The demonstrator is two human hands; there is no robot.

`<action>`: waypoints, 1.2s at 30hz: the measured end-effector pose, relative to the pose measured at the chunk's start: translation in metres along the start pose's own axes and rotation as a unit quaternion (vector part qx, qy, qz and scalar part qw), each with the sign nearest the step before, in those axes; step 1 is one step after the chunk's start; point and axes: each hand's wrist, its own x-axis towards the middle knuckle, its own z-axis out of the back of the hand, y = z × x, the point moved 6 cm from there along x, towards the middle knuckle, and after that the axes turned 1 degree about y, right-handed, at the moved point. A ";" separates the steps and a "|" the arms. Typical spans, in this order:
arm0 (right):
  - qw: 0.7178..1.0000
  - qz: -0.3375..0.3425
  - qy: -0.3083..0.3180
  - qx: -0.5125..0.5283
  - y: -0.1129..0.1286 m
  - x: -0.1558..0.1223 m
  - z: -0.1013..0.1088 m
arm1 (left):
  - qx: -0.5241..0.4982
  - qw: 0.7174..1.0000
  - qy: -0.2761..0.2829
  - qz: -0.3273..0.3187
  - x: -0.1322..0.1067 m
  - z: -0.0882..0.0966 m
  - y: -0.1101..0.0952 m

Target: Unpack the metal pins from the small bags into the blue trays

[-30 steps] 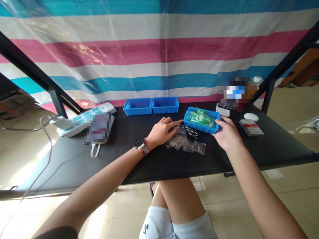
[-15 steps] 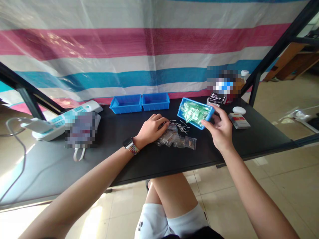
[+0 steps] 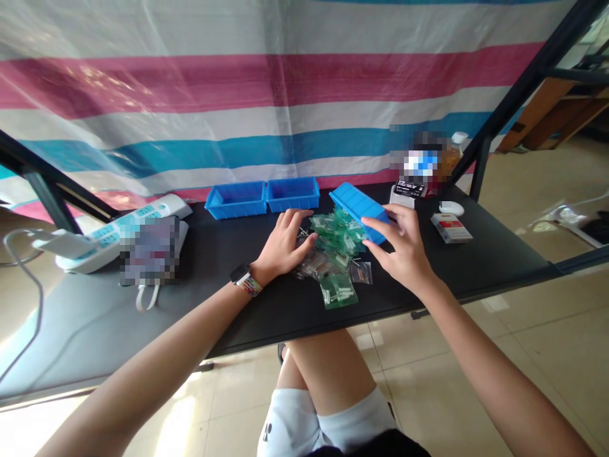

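My right hand grips a blue plastic bin and holds it tipped over toward the left. Small green packets have spilled out of it into a heap on the black table; one green packet lies nearer the front edge. My left hand, with a watch on the wrist, rests at the left side of the heap with its fingers stretched out against the packets. Clear small bags and thin metal pins lie partly under the heap.
Two more blue bins stand side by side at the back. A white power strip and a blurred item lie at the left. A small device, a white round object and a red-and-white box sit at the right. A striped tarp hangs behind.
My right hand lifted the blue bin from the table, tilted it and turned it over, so the green packets poured out onto the pile. My left hand stayed at the heap and spread its fingers.
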 end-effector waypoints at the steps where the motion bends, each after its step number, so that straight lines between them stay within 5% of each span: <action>1: 1.000 0.008 0.008 -0.002 -0.002 -0.001 0.000 | -0.003 1.000 0.009 -0.012 0.000 0.000 -0.003; 7: 0.998 0.051 0.023 -0.025 -0.008 -0.004 0.007 | -0.018 0.993 0.071 -0.089 0.001 -0.005 -0.013; 11: 0.997 0.057 -0.034 -0.050 -0.018 0.009 0.019 | -0.014 0.990 0.099 -0.099 0.001 -0.010 -0.011; 14: 0.993 0.008 -0.115 -0.039 -0.044 0.027 0.021 | -0.013 0.989 0.103 -0.101 0.001 -0.012 -0.010; 17: 0.985 -0.087 -0.146 0.037 -0.092 0.050 0.001 | -0.018 0.990 0.095 -0.100 0.001 -0.011 -0.011; 19: 0.961 -0.171 -0.167 0.142 -0.130 0.063 -0.021 | -0.021 0.991 0.091 -0.099 0.001 -0.010 -0.012; 22: 0.870 -0.360 -0.164 0.293 -0.182 0.072 -0.065 | -0.026 0.991 0.091 -0.097 0.001 -0.008 -0.013; 25: 0.819 -0.448 -0.136 0.332 -0.204 0.080 -0.097 | -0.029 0.991 0.084 -0.096 0.002 -0.007 -0.013; 32: 0.870 -0.426 -0.124 0.216 -0.212 0.103 -0.124 | -0.043 0.994 0.069 -0.073 -0.002 -0.004 -0.010; 36: 0.900 -0.387 -0.121 0.160 -0.195 0.091 -0.112 | -0.099 0.992 0.032 -0.068 -0.003 0.005 -0.011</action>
